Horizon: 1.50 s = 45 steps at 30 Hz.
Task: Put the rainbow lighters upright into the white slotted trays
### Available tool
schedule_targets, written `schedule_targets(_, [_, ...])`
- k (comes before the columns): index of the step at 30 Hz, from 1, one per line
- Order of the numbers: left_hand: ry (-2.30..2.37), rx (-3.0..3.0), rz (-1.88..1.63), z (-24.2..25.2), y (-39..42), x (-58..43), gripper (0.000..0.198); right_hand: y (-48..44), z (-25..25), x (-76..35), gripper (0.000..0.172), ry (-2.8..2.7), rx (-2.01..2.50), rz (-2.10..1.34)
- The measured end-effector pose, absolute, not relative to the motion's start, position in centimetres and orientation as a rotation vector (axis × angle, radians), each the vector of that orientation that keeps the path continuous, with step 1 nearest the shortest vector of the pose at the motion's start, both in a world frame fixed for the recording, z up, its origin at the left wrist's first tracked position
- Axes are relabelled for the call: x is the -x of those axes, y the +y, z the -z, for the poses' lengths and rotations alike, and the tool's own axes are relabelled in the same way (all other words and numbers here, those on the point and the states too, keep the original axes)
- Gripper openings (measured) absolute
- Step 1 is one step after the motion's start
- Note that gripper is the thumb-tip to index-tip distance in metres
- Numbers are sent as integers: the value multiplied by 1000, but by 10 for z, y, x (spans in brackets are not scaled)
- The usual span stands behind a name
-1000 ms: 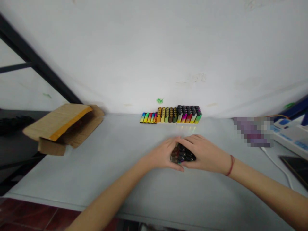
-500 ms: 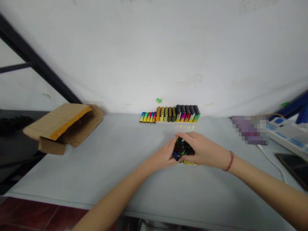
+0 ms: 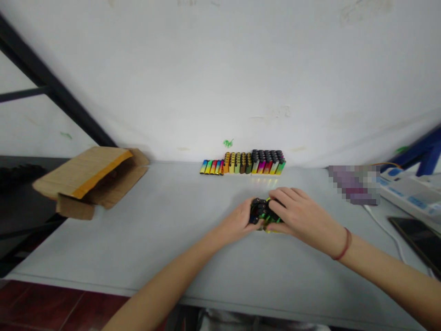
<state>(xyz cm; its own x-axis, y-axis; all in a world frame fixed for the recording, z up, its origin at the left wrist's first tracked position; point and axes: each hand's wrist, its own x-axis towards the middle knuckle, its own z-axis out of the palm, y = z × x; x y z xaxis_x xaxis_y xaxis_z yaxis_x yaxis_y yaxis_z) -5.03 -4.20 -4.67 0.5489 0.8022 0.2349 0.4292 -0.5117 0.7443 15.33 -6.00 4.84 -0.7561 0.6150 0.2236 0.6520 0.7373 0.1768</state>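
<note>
My left hand point(image 3: 239, 223) and my right hand point(image 3: 303, 217) meet over a small bunch of lighters point(image 3: 261, 210) with black tops and coloured bodies. Both hands are closed on the bunch, the left from the left side, the right from above and the right side. The bunch stands on the grey table point(image 3: 165, 239), near its middle. A red band circles my right wrist. Behind the hands, against the white wall, stands a row of coloured lighters point(image 3: 244, 163), some lying at its left end.
An open cardboard box point(image 3: 91, 179) lies at the table's left back corner. At the right are a blurred purple patch point(image 3: 354, 184), a white and blue device point(image 3: 409, 191), a white cable and a dark phone point(image 3: 416, 236). A black metal frame stands at left.
Both hands with the bunch have shifted slightly right and toward the wall. My right hand's fingers now lie more over the top of the bunch.
</note>
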Motion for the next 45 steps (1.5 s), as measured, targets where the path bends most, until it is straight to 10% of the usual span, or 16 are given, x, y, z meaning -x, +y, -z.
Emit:
schedule_targets(15, [1031,-1937,-857,50,-47,46,64,-69,-49,-135,30,-2833,1024,367])
schedule_targets(27, [1059,-1815,-977,53,-50,42,55,43,-27,-197,26,-2791,1457,-264])
schedule_targets(45, [1399,-1608,-1261,30,-17,77,54,33,-58,-124,25,-2972,1399,269])
